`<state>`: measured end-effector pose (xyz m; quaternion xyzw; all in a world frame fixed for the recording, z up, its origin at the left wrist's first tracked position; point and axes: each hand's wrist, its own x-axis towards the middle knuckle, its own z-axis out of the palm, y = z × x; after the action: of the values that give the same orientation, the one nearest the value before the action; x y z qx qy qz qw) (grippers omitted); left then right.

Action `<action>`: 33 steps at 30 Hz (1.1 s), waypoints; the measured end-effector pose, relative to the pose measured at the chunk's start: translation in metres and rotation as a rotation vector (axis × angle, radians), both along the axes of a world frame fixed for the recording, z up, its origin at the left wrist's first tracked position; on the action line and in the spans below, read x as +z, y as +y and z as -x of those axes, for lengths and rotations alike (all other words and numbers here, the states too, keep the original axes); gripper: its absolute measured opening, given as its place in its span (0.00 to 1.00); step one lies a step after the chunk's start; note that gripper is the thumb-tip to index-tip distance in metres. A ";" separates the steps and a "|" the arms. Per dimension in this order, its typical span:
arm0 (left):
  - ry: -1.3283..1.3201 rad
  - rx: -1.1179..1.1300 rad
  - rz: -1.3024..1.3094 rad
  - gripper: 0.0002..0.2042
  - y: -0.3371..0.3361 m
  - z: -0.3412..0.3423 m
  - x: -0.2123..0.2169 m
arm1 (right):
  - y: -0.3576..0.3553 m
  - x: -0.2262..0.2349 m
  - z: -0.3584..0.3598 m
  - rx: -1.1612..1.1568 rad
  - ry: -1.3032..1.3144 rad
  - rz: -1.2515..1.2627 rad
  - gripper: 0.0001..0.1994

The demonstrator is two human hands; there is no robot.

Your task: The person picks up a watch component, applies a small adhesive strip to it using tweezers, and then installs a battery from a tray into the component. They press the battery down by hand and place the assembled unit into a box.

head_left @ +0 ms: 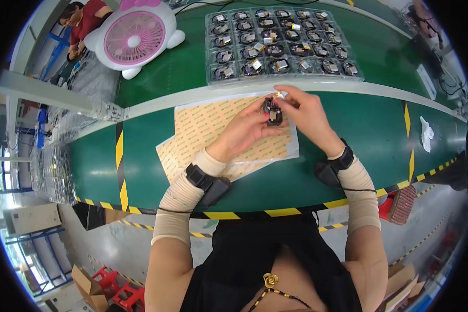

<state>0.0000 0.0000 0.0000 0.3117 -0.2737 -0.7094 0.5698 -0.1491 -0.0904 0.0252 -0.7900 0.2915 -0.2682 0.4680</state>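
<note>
My left hand (243, 131) holds a small black electronic housing (273, 117) with parts showing inside, gripped between thumb and fingers. At its upper end, the thumb and forefinger of my right hand (311, 115) pinch a small silvery piece with a yellowish edge (280, 95), which looks like a battery cell. Whether a wire joins the two is too small to tell. Both hands are above overlapping tan printed sheets (203, 122) on the green bench (343, 171). Beyond them, a clear compartment tray (291, 78) holds many similar black housings with silvery pieces.
A pink and white animal-shaped fan (135, 41) stands at the far left. The raised pale rail (156, 104) crosses between bench and tray. A crumpled white tissue (426, 134) lies at right. Another person (86, 23) sits beyond the fan. Striped tape (283, 212) marks the near edge.
</note>
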 end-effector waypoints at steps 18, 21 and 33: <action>0.030 0.098 -0.121 0.18 0.002 -0.007 -0.025 | 0.009 -0.029 0.004 -0.115 -0.235 0.145 0.10; -0.056 0.133 -0.145 0.18 0.002 -0.008 -0.028 | 0.004 -0.030 0.019 -0.117 -0.253 0.021 0.14; -0.014 0.151 -0.184 0.17 0.002 -0.007 -0.034 | 0.036 -0.036 0.015 -0.041 -0.338 0.122 0.04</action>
<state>0.0069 0.0023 -0.0338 0.3871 -0.1872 -0.6844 0.5889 -0.1641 -0.0542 -0.0108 -0.7545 0.2078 -0.4237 0.4561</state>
